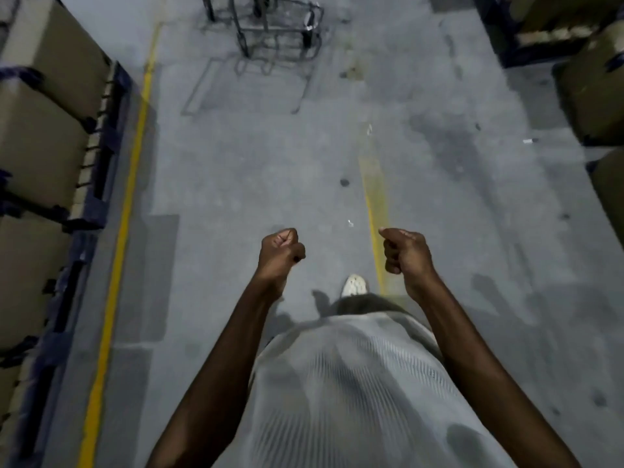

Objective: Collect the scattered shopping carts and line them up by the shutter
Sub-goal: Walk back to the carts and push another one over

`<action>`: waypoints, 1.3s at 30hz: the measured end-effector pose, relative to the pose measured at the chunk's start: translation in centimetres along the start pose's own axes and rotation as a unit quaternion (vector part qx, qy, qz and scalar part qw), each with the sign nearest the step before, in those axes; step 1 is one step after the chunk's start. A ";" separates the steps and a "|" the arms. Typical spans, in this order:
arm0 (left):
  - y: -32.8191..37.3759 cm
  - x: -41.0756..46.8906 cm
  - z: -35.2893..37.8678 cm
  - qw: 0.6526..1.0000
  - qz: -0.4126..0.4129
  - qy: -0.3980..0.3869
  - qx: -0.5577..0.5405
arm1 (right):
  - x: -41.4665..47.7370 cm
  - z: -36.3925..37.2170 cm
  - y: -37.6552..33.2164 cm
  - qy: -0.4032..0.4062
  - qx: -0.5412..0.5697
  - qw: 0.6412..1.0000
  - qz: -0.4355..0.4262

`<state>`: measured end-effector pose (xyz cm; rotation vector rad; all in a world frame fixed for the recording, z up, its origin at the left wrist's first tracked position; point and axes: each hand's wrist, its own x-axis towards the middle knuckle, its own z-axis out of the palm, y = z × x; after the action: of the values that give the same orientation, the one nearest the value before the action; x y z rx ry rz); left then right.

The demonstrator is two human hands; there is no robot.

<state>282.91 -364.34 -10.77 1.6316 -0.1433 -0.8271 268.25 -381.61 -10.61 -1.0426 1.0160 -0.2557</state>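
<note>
**Aisle with one cart ahead**

At the far end of the grey floor (pixel 256 184) stands a wire shopping cart (pixel 270 25), well apart from the person, with bare floor between. Stacked cardboard boxes (pixel 40 130) on blue pallets line the left edge; more boxes (pixel 594 92) sit at the right. The cart's contents cannot be told. The left hand (pixel 281 253) and right hand (pixel 407 253) are raised, both clenched into empty fists.

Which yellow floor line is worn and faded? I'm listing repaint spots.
The short yellow line near the right hand: patchy and fading out. The long yellow line beside the left boxes is solid and bright.
</note>
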 end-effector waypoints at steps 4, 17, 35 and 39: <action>5.3 8.2 1.0 0.998 0.013 0.061 -0.008 | 9.2 2.9 -9.0 -0.038 -0.011 0.999 -0.006; 15.4 37.4 -3.2 0.988 -0.063 0.116 -0.079 | 34.5 18.9 -20.9 -0.103 -0.119 0.988 0.002; 38.4 81.2 -11.4 0.990 -0.010 0.087 -0.110 | 70.2 39.2 -42.3 -0.026 -0.214 0.974 -0.073; 41.5 91.3 -12.8 0.992 0.006 0.074 -0.105 | 80.8 44.5 -48.2 -0.121 -0.263 0.955 -0.065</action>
<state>371.97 -412.15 -12.50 1.4848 0.0379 -0.6836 360.49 -429.81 -12.60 -1.5857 0.8066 0.0447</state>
